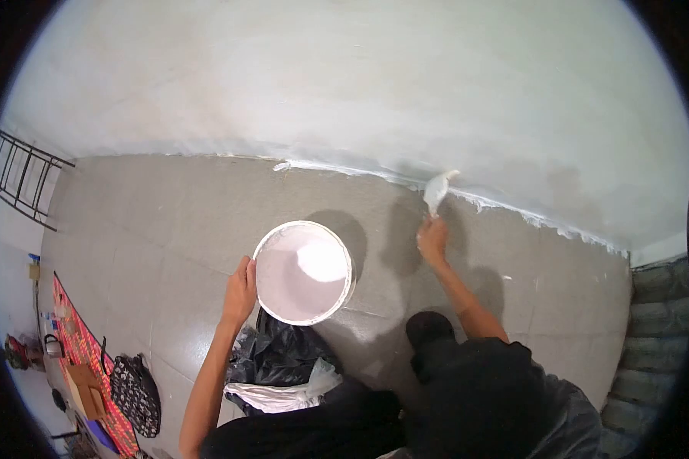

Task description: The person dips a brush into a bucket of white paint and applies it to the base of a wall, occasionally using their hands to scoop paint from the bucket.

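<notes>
My left hand [242, 289] is closed on the left rim of a white bucket [351, 284], whose inside shows pale paint with a bright glare on it. My right hand [432, 239] grips the handle of a white-coated paintbrush [436, 191]. The brush's tip is at the foot of the pale wall [360, 84], over a ragged white paint line [344, 166] that runs along the floor's edge. Whether the bristles touch the wall is hard to make out.
Grey tiled floor [168, 206] spreads around me. Black plastic bags [291, 348] lie below the bucket. At left are a black metal rack [27, 180], a patterned red mat [76, 329] and a dark patterned bag [136, 394]. Stacked grey blocks [654, 329] stand at right.
</notes>
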Available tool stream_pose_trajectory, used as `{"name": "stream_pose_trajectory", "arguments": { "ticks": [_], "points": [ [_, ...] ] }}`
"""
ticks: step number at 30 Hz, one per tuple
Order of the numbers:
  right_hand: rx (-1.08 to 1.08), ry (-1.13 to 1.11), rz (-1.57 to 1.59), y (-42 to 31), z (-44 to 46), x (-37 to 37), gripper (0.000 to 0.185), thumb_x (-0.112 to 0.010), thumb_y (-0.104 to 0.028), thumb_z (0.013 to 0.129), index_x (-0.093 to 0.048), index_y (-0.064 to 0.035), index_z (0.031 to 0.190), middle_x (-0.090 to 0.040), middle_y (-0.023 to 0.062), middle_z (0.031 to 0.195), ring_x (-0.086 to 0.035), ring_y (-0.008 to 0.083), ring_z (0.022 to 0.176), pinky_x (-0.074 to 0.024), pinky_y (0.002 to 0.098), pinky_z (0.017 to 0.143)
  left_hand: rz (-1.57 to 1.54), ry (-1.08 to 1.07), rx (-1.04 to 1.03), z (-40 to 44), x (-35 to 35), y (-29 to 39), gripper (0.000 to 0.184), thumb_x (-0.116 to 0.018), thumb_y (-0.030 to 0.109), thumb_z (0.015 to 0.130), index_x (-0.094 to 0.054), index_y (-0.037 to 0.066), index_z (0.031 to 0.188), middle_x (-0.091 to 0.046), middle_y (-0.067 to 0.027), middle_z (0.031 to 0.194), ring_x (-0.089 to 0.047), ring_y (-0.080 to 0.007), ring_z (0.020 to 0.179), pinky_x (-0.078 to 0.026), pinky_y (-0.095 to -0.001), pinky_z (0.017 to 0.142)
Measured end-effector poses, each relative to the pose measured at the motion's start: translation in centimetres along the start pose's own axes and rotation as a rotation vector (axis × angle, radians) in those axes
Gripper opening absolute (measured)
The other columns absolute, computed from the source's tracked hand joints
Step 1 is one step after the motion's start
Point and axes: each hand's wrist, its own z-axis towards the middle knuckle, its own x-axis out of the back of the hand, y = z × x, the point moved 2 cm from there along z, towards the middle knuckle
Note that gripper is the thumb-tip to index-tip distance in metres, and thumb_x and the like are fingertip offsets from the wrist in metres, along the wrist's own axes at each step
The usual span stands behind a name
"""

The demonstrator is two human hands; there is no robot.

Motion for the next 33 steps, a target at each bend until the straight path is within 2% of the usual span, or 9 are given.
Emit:
{"name": "stream_pose_trajectory", "arguments": {
  "ticks": [2, 8, 14, 16, 21, 24, 27, 30, 33],
  "points": [
    [-0.057, -0.063, 0.045, 2.3, 1.7, -4.2, 0.020, -0.047, -0.012, 0.089, -0.053, 0.0070, 0.086, -0.058, 0.0212, 0.077, -0.058, 0.0348, 0.072, -0.0435, 0.0436, 0.064, -0.013, -0.008, 0.000, 0.1, -0.2, -0.9, 0.032, -0.035, 0.024, 0.097, -0.043, -0.003, 0.082, -0.047, -0.0287, 0.069, -0.047, -0.0473, 0.066, -0.037, -0.0448, 0.055],
    [-0.004, -0.066, -0.012, -1.9, 1.1, -8.9, 0.025, -0.050, -0.016, 0.088, -0.055, 0.0072, 0.082, -0.059, 0.0236, 0.074, -0.059, 0.0392, 0.072, -0.0442, 0.0463, 0.066, -0.033, -0.016, -0.012, 0.1, 0.0, -0.2, 0.031, -0.034, 0.023, 0.098, -0.043, -0.003, 0.082, -0.046, -0.0276, 0.067, -0.045, -0.0450, 0.062, -0.037, -0.0441, 0.055],
    [0.081, -0.319, 0.073, -7.2, 0.8, -10.9, 0.026, -0.050, -0.017, 0.086, -0.057, 0.0069, 0.079, -0.060, 0.0271, 0.078, -0.060, 0.0417, 0.077, -0.0458, 0.0468, 0.067, -0.052, -0.023, 0.012, 0.1, -0.2, -0.4, 0.032, -0.034, 0.024, 0.098, -0.042, -0.003, 0.081, -0.046, -0.0274, 0.066, -0.045, -0.0449, 0.061, -0.037, -0.0434, 0.054],
    [0.120, -0.367, 0.110, -9.5, 0.2, -9.9, 0.026, -0.050, -0.018, 0.086, -0.058, 0.0056, 0.080, -0.060, 0.0268, 0.078, -0.060, 0.0420, 0.077, -0.0465, 0.0461, 0.066, -0.047, -0.026, 0.024, -0.1, 0.1, -0.1, 0.032, -0.034, 0.024, 0.098, -0.042, -0.003, 0.081, -0.046, -0.0274, 0.066, -0.045, -0.0448, 0.061, -0.037, -0.0434, 0.054],
    [0.217, -0.286, -0.238, -6.4, 1.9, -6.9, 0.020, -0.051, -0.016, 0.086, -0.058, 0.0023, 0.090, -0.061, 0.0255, 0.083, -0.061, 0.0415, 0.078, -0.0477, 0.0469, 0.066, -0.030, 0.008, -0.046, 0.0, 0.0, -0.1, 0.032, -0.034, 0.024, 0.098, -0.043, -0.002, 0.082, -0.046, -0.0275, 0.066, -0.045, -0.0448, 0.061, -0.037, -0.0433, 0.053],
    [0.258, -0.210, -0.291, -3.1, 3.3, -2.6, 0.022, -0.051, -0.017, 0.085, -0.058, 0.0040, 0.088, -0.062, 0.0244, 0.076, -0.061, 0.0422, 0.075, -0.0472, 0.0487, 0.063, -0.007, 0.001, -0.015, 0.0, 0.0, 0.0, 0.036, -0.033, 0.027, 0.099, -0.043, -0.003, 0.082, -0.044, -0.0223, 0.063, -0.046, -0.0318, 0.054, -0.038, -0.0417, 0.054],
    [0.234, -0.182, -0.319, 0.8, 4.0, 1.7, 0.024, -0.051, -0.018, 0.086, -0.057, 0.0050, 0.088, -0.060, 0.0256, 0.076, -0.060, 0.0426, 0.074, -0.0462, 0.0493, 0.063, -0.025, 0.002, -0.006, 0.0, -0.1, 0.0, 0.036, -0.033, 0.028, 0.098, -0.043, -0.003, 0.083, -0.045, -0.0229, 0.063, -0.046, -0.0328, 0.054, -0.037, -0.0420, 0.054],
    [0.192, -0.077, -0.457, 2.8, 2.9, 6.7, 0.021, -0.050, -0.013, 0.086, -0.055, 0.0076, 0.088, -0.059, 0.0267, 0.074, -0.060, 0.0422, 0.073, -0.0457, 0.0485, 0.063, -0.052, -0.005, 0.007, 0.0, 0.1, 0.5, 0.032, -0.034, 0.024, 0.098, -0.043, -0.002, 0.083, -0.046, -0.0277, 0.067, -0.043, -0.0431, 0.061, -0.038, -0.0415, 0.055],
    [0.147, -0.028, -0.422, 3.4, 1.5, 11.3, 0.018, -0.050, -0.009, 0.087, -0.055, 0.0084, 0.086, -0.059, 0.0267, 0.071, -0.060, 0.0414, 0.069, -0.0449, 0.0470, 0.059, -0.054, -0.025, 0.043, -0.1, 0.3, 1.1, 0.033, -0.033, 0.024, 0.098, -0.042, -0.002, 0.082, -0.044, -0.0272, 0.067, -0.039, -0.0406, 0.058, -0.038, -0.0408, 0.055]
  ]
}}
